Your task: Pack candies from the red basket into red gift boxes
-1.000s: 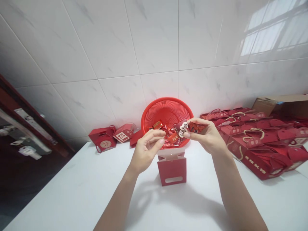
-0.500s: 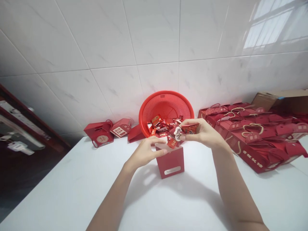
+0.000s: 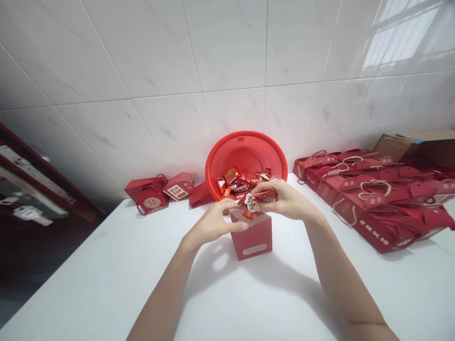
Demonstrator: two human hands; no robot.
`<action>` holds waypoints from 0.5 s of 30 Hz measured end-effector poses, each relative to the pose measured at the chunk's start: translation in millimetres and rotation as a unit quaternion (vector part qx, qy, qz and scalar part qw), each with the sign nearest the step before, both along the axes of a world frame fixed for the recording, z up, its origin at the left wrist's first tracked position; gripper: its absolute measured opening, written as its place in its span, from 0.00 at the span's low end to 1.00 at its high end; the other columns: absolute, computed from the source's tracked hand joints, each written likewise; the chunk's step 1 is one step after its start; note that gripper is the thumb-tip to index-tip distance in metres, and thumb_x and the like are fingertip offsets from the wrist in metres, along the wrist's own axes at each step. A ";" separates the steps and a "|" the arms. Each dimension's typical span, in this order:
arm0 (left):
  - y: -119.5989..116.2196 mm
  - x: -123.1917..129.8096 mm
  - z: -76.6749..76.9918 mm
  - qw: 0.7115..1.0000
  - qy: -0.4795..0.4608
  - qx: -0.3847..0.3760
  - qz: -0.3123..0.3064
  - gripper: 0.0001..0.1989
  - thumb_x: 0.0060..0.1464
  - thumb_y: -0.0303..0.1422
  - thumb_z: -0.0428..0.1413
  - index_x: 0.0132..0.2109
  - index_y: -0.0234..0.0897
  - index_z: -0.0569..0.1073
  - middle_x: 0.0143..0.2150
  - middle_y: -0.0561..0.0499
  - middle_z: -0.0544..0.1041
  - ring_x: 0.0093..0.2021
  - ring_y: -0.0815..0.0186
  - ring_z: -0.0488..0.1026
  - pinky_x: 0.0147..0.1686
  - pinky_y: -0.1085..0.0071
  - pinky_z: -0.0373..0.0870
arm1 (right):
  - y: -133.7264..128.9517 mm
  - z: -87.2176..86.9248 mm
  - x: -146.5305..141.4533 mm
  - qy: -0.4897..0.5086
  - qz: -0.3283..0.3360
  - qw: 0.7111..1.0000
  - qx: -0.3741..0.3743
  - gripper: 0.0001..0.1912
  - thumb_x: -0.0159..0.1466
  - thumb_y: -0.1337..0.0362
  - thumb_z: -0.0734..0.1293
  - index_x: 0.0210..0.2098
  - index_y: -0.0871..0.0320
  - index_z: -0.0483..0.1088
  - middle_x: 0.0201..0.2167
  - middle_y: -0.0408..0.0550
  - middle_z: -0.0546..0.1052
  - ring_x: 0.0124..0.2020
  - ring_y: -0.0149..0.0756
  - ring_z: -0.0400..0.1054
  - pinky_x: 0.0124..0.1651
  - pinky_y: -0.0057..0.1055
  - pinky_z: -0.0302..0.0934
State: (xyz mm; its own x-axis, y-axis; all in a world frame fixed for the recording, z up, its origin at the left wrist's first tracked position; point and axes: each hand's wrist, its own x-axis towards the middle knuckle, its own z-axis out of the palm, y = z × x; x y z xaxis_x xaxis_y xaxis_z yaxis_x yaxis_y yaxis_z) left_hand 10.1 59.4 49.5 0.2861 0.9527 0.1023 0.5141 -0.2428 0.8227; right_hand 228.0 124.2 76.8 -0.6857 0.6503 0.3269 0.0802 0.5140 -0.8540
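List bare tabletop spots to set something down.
Free: the white tabletop between its left edge, the left forearm and the small red boxes; between that and the right forearm, nearside of the middle box; right of the latter, nearside of the gift boxes. Crowded: along the wall, at the basket and gift boxes.

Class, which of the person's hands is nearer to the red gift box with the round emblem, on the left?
The left. The left hand is to the right of that gift box and nearer the viewer; the right hand is farther right, holding wrapped sweets.
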 end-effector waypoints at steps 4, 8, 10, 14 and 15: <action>-0.2 0.8 0.1 1.000 -0.007 0.000 0.003 0.16 0.50 0.36 0.65 0.48 0.44 0.82 0.47 0.51 0.82 0.48 0.59 0.76 0.51 0.64 0.71 | -1.3 0.0 0.2 -0.005 0.006 1.000 0.010 0.06 0.56 0.67 0.73 0.35 0.59 0.78 0.32 0.46 0.81 0.36 0.37 0.74 0.40 0.31 0.66; 0.2 0.8 0.0 1.000 -0.011 0.001 -0.004 0.17 0.50 0.39 0.65 0.48 0.43 0.82 0.47 0.49 0.82 0.48 0.58 0.76 0.51 0.63 0.72 | -1.0 -2.0 -1.0 -0.025 0.003 1.000 0.000 0.08 0.57 0.66 0.72 0.38 0.59 0.78 0.34 0.47 0.81 0.35 0.37 0.74 0.38 0.31 0.66; 0.5 0.3 -0.3 1.000 -0.001 -0.004 0.011 0.20 0.49 0.40 0.66 0.49 0.43 0.81 0.49 0.48 0.81 0.48 0.57 0.76 0.51 0.62 0.72 | 0.0 -3.1 -1.9 -0.031 -0.026 0.999 0.020 0.07 0.57 0.68 0.71 0.37 0.59 0.78 0.34 0.47 0.81 0.35 0.37 0.74 0.38 0.31 0.65; 0.8 -0.5 -1.3 0.999 0.016 -0.008 0.032 0.22 0.47 0.42 0.67 0.50 0.44 0.81 0.51 0.49 0.80 0.50 0.56 0.75 0.52 0.62 0.70 | 0.0 -2.9 -1.8 -0.040 -0.038 0.998 0.038 0.07 0.57 0.71 0.70 0.35 0.59 0.77 0.31 0.46 0.81 0.34 0.36 0.74 0.38 0.30 0.65; 0.9 -0.7 -1.4 0.999 0.015 -0.007 0.028 0.22 0.47 0.42 0.67 0.51 0.44 0.81 0.51 0.49 0.80 0.50 0.56 0.75 0.53 0.62 0.70 | -0.7 -2.3 -1.5 -0.044 -0.032 0.998 0.033 0.07 0.57 0.71 0.70 0.36 0.59 0.77 0.30 0.45 0.81 0.33 0.36 0.74 0.37 0.29 0.65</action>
State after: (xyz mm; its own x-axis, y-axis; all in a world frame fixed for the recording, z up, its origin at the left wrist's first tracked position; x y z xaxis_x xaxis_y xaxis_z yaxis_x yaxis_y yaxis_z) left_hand 9.5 60.3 48.0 0.2358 0.9684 0.0817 0.5510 -0.2024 0.8096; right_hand 226.5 123.5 74.5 -0.6710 0.6729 0.3114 0.1878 0.5606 -0.8065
